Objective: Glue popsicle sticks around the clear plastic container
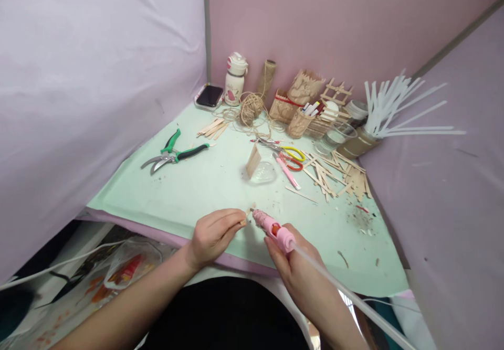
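My right hand [301, 268] is wrapped around a pink hot glue gun [271, 226], and a long translucent glue stick [342, 287] sticks out of its back end. The nozzle points left, close to the fingertips of my left hand [216, 234]. Those fingers are pinched on a small piece of wooden stick [248, 214], mostly hidden by them. Beyond the hands, a small wooden panel [253, 161] stands upright beside a clear plastic dish [264, 172]. A pink pen-shaped tool [289, 172] lies to the dish's right.
Green-handled pruning shears [173, 153] lie at left. Scissors [293, 155] and scattered craft sticks [323, 174] lie at right. Along the back stand a phone [210, 96], a bottle [235, 80], a twine ball [252, 107], wooden holders [301, 123] and a tube of glue sticks [358, 142].
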A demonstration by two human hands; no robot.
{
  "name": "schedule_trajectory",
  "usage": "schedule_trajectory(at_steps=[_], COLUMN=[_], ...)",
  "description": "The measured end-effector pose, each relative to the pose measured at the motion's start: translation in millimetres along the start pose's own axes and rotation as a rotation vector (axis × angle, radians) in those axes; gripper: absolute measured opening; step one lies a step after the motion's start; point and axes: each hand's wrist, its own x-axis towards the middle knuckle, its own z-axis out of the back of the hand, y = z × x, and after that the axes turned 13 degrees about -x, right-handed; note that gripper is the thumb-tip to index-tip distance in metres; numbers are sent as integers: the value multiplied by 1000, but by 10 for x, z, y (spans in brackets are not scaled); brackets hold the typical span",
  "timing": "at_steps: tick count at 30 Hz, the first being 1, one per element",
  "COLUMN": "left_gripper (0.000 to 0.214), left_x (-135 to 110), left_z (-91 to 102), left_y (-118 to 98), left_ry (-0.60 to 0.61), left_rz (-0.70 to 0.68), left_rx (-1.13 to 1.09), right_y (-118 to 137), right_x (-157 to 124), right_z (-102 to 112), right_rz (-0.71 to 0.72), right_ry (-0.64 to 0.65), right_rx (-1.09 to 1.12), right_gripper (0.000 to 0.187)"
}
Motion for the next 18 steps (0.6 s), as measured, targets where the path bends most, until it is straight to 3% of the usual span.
schedule_trajectory(at_steps=[11, 18], left_gripper=[17, 19], left_x=[0, -20], left_z=[1, -6], left_y=[-2, 11], left_ry=[-1, -10], left_rz=[-10, -15], left_rx=[16, 14], right_y=[26, 10], right_x=[9, 5], right_z=[12, -33], right_rz=[-73, -50], right_ry=[121, 58], right_rx=[-35, -5], right_gripper=[32, 29])
